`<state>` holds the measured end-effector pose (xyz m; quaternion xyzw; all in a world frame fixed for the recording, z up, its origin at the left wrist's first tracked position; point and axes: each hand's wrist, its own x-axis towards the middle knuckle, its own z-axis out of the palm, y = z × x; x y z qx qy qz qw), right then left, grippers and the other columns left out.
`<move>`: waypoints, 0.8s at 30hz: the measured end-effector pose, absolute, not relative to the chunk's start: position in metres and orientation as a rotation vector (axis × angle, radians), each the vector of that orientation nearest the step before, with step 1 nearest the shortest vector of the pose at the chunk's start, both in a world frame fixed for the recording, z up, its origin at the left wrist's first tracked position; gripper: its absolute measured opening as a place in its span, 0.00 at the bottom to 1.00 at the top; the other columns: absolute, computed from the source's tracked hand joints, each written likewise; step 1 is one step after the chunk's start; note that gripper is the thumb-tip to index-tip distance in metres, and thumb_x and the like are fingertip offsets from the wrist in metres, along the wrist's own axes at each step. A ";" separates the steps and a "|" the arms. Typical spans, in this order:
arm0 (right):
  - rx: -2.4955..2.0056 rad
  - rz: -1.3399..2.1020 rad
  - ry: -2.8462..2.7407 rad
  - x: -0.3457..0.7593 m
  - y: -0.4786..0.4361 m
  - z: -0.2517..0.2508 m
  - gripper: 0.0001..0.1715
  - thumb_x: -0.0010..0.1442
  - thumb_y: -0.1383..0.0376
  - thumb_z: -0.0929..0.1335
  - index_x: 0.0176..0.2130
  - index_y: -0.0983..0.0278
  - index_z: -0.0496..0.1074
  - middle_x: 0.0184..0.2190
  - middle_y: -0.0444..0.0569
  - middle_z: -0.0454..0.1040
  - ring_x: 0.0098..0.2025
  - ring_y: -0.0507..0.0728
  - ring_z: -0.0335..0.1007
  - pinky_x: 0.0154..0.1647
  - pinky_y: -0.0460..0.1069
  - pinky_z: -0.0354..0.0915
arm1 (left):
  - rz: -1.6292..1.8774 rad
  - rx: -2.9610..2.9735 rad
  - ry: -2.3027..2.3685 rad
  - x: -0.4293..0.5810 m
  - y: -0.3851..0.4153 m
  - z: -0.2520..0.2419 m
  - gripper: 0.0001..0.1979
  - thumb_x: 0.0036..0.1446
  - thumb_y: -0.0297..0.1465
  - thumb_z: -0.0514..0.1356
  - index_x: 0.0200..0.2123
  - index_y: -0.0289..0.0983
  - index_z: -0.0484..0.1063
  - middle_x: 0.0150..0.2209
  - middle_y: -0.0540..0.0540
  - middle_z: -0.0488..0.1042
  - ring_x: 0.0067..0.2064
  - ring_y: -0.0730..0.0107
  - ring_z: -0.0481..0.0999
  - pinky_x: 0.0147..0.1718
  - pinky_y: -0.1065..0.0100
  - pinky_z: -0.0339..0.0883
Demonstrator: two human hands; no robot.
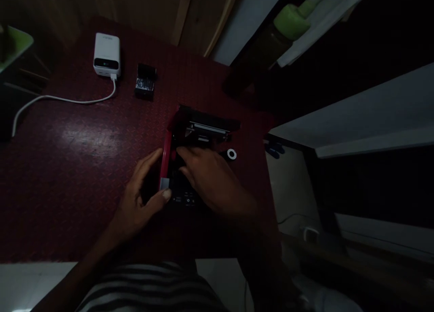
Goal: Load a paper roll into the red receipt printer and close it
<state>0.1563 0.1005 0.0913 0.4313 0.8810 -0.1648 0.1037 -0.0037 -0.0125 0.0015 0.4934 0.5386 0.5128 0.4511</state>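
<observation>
Nearer than the white power bank [107,54] and to its right, the red-sided device [165,156] looks rigid, its raised flap [217,120] probably fragile; grip the sides. Left hand [142,192] spread against it; right hand [208,174] reaching in, grip unclear.

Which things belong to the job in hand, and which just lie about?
In hand:
- red-and-black boxy device; left hand, right hand at it

Apparently lying about:
- white rounded power bank
- green-capped cylindrical bottle
- perhaps small shiny black object, white-ringed black piece
</observation>
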 end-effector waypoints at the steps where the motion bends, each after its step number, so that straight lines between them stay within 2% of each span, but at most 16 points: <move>1: 1.268 -0.473 2.560 0.153 0.102 0.093 0.22 0.77 0.78 0.64 0.62 0.67 0.78 0.58 0.60 0.85 0.56 0.67 0.85 0.56 0.59 0.77 | 1.267 1.216 1.333 -0.004 -0.013 0.002 0.37 0.72 0.46 0.69 0.79 0.50 0.66 0.79 0.43 0.67 0.80 0.45 0.64 0.79 0.43 0.59; 6: 1.242 -0.468 2.525 0.149 0.110 0.090 0.22 0.76 0.79 0.62 0.59 0.67 0.79 0.56 0.59 0.85 0.53 0.65 0.86 0.51 0.56 0.75 | 1.269 1.209 1.331 -0.003 -0.013 0.003 0.37 0.73 0.45 0.68 0.79 0.49 0.65 0.79 0.42 0.67 0.80 0.47 0.64 0.80 0.43 0.57; 11: 1.239 -0.444 2.567 0.154 0.112 0.090 0.20 0.74 0.76 0.67 0.61 0.67 0.78 0.54 0.60 0.85 0.52 0.66 0.85 0.53 0.57 0.76 | 1.263 1.196 1.326 -0.004 -0.013 0.001 0.37 0.72 0.45 0.68 0.79 0.48 0.65 0.79 0.42 0.66 0.80 0.48 0.64 0.79 0.43 0.58; 17: 1.296 -0.368 3.144 0.189 0.083 0.099 0.12 0.70 0.73 0.71 0.51 0.64 0.81 0.47 0.56 0.87 0.50 0.65 0.83 0.53 0.58 0.78 | 1.270 1.185 1.346 -0.004 -0.012 0.002 0.37 0.71 0.46 0.69 0.78 0.49 0.67 0.78 0.42 0.68 0.80 0.44 0.65 0.78 0.42 0.61; 21: 1.614 -0.774 3.239 0.244 0.059 0.113 0.16 0.68 0.69 0.76 0.54 0.55 0.81 0.47 0.46 0.88 0.47 0.60 0.85 0.54 0.55 0.79 | 1.248 1.169 1.369 -0.003 -0.012 0.003 0.37 0.70 0.47 0.69 0.78 0.48 0.68 0.78 0.42 0.68 0.79 0.43 0.66 0.78 0.42 0.60; 24: 2.034 -1.215 3.103 0.284 0.042 0.103 0.15 0.66 0.64 0.79 0.52 0.51 0.84 0.47 0.44 0.88 0.49 0.61 0.86 0.54 0.56 0.80 | 1.236 1.144 1.383 -0.002 -0.012 0.005 0.38 0.70 0.47 0.69 0.78 0.47 0.67 0.78 0.42 0.68 0.79 0.43 0.67 0.79 0.41 0.59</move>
